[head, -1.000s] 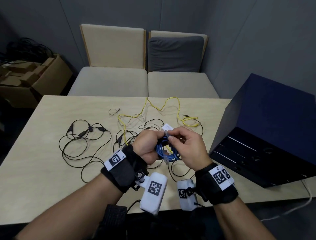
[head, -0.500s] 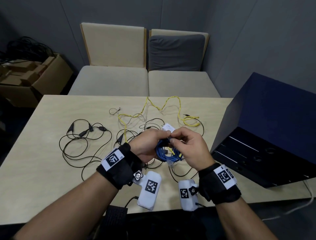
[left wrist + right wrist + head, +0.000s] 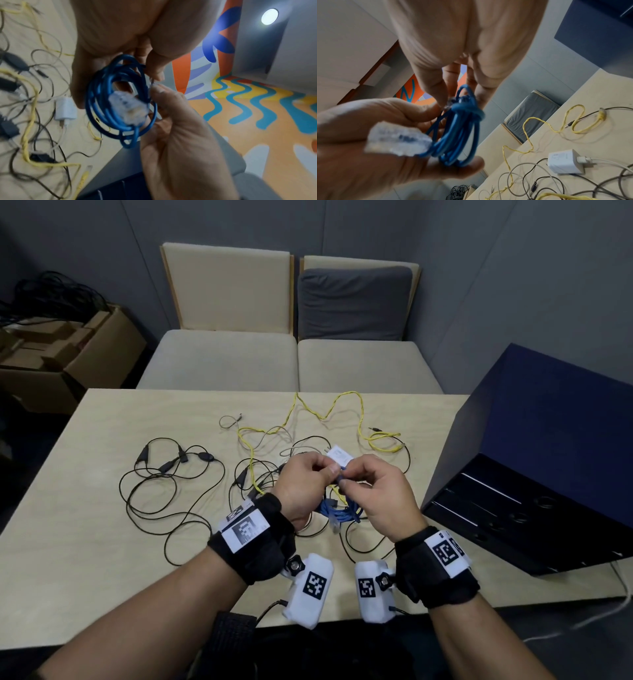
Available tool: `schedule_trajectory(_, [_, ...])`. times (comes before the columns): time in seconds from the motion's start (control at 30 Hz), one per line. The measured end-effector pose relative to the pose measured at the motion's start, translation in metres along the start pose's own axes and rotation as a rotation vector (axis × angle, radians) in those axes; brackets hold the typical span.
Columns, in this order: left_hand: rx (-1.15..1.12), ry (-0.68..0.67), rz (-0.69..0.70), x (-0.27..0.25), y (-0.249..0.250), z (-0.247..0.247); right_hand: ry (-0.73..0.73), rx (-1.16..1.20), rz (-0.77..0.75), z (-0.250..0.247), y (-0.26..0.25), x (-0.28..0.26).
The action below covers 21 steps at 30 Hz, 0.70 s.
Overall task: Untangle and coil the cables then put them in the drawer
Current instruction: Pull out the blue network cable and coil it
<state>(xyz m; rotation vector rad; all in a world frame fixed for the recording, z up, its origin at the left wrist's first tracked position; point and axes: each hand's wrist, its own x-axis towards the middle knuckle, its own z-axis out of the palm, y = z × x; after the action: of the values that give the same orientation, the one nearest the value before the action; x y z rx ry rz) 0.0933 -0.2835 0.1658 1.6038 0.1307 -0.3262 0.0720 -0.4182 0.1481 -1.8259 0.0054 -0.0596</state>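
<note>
Fingers (image 3: 330, 474) of both hands now pinch the blue cable (image 3: 342, 511) at its top, raised slightly from a second ago. Its coil hangs above the worktop (image 3: 85, 559), apparently being tied off; the drawer unit (image 3: 534, 474) waits nearby.

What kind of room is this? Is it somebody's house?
Probably an office meeting or break room, not a house: a plain wooden table covered in cables, two cushioned seats against grey panel walls, and a cardboard box of spare gear in the corner.
</note>
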Motion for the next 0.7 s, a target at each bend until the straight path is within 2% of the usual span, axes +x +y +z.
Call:
schedule_trajectory(0.17, [0.076,0.044,0.05,0.002,-0.005,0.002,0.039,-0.075,0.003,0.003,0.0,0.002])
schedule_trajectory(0.43, [-0.007,0.075,0.022,0.005,-0.012,0.005,0.056,-0.116,0.001,0.004,-0.001,0.003])
schedule_trajectory(0.6, [-0.013,0.059,0.025,0.002,-0.012,0.01,0.144,-0.127,0.019,0.009,0.004,0.005])
schedule_trajectory(0.7, [-0.013,0.051,0.04,0.004,-0.011,0.008,0.181,-0.133,-0.023,0.009,0.003,0.005])
